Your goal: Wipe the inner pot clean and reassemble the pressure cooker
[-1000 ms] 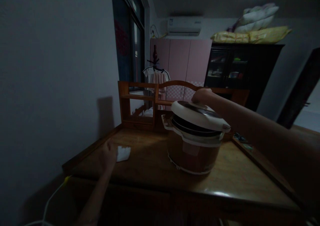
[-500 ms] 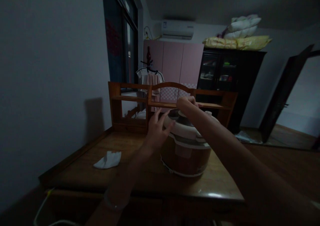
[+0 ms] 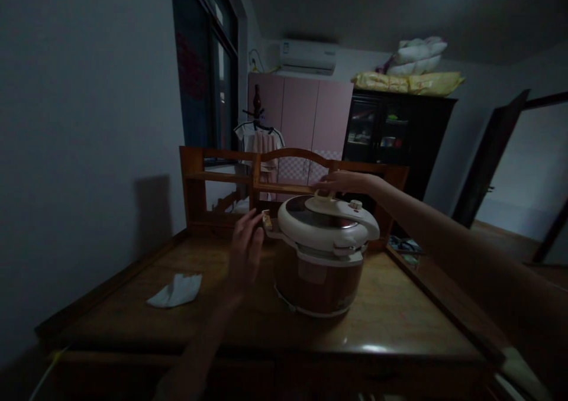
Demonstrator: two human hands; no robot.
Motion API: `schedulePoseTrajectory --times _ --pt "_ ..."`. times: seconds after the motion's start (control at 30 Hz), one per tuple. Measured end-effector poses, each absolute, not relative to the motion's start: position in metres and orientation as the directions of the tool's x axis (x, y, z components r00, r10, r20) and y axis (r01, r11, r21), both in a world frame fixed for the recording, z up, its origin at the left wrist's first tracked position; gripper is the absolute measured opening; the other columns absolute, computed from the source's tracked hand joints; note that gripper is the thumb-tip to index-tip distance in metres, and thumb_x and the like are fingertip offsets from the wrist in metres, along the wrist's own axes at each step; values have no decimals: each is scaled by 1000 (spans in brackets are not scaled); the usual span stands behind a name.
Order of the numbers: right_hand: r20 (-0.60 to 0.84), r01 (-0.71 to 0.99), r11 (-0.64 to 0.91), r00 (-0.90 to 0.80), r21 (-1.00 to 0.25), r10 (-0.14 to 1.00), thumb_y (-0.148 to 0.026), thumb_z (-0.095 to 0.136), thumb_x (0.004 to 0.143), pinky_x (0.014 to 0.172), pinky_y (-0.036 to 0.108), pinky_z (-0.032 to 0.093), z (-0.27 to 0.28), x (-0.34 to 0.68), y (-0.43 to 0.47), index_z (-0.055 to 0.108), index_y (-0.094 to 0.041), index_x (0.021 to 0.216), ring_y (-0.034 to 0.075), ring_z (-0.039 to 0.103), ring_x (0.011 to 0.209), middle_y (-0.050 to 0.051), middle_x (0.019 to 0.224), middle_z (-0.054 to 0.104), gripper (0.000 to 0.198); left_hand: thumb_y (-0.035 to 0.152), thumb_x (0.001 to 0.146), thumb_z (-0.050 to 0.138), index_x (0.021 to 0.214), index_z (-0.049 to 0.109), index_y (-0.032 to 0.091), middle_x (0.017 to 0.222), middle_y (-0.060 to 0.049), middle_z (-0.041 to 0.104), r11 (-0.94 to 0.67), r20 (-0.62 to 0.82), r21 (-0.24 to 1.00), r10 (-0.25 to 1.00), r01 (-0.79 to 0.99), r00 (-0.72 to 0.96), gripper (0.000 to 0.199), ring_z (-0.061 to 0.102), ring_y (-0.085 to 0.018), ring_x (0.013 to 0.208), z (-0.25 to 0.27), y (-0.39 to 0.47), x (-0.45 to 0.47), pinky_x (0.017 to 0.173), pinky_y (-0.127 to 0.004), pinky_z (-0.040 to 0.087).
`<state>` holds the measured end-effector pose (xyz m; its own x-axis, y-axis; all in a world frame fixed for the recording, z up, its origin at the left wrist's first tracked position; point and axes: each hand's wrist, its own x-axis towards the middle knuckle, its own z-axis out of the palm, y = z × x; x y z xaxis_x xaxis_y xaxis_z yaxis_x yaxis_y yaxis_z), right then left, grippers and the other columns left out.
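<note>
Brown cooker (image 3: 320, 259) between both hands.

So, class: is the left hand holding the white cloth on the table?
No: the left hand is open beside the cooker, while the white cloth lies apart on the table.

Cooker (image 3: 320, 253) on desk (image 3: 399, 324), between both hands. Left hand (image 3: 245, 253) just left of it; right hand (image 3: 344, 182) above its lid. Cloth (image 3: 175, 290) farther left. Shelf (image 3: 231, 179) behind.
</note>
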<state>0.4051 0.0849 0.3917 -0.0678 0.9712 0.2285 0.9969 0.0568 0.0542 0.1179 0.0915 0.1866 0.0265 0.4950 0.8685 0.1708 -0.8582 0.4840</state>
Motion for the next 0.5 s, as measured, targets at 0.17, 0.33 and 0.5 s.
schedulePoseTrajectory --times 0.17,0.33,0.5 --pt "212 957 292 -286 6 934 -72 40 95 96 32 46 369 413 65 63 -26 130 25 59 114 6 128 63 61 39 100 34 121 63 23 132 -7 57 -760 787 616 588 207 -186 39 51 -22 127 146 110 84 112 -39 38" --pt "245 923 385 -371 -7 896 -71 49 91 94 38 45 362 416 68 66 -24 118 29 58 109 9 120 64 57 43 95 45 122 59 25 129 -6 58 -636 689 702 720 321 -83 35 53 -24 124 77 123 62 112 -41 37" --pt "288 950 309 -306 35 907 -77 58 82 95 41 43 353 416 69 61 -27 126 33 54 118 10 129 60 67 47 91 45 113 62 25 121 -7 62 -531 561 754 827 386 41 35 57 -27 120 18 140 45 111 -46 40"
